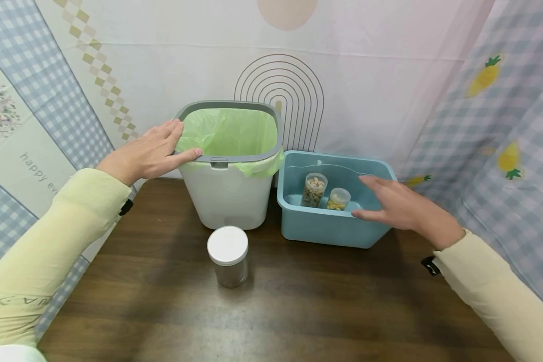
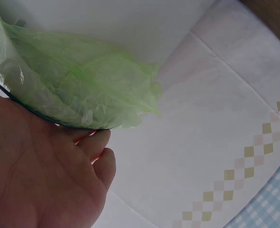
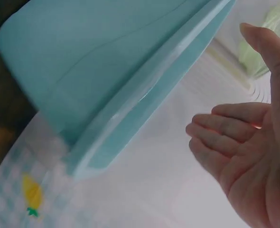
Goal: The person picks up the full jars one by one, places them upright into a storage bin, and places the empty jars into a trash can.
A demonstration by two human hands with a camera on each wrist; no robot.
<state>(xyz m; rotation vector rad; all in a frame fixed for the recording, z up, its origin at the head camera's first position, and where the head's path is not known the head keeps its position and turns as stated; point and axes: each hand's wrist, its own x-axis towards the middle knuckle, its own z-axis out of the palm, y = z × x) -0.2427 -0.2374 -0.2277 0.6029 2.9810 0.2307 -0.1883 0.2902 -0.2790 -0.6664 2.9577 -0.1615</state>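
Note:
My left hand (image 1: 156, 151) rests on the left side of the grey rim (image 1: 235, 158) of a white trash bin (image 1: 228, 193), its fingers fairly straight. A light green bag (image 1: 242, 130) lines the bin and spills over the rim; in the left wrist view its loose edge (image 2: 97, 85) hangs by my fingertips. My right hand (image 1: 398, 203) hovers over the right end of a blue plastic tub (image 1: 330, 231), thumb and fingers spread, holding nothing. Inside the tub stand a clear container of nuts (image 1: 314, 188) and a smaller one with yellow pieces (image 1: 338, 198).
A clear jar with a white lid (image 1: 228, 251) stands upright on the brown wooden table (image 1: 298, 301), in front of the bin. Behind everything hangs a printed white cloth (image 1: 366, 75). Checked cloth (image 1: 470, 141) with pineapples hangs at the right. A white rounded thing (image 1: 11, 353) shows at the lower left.

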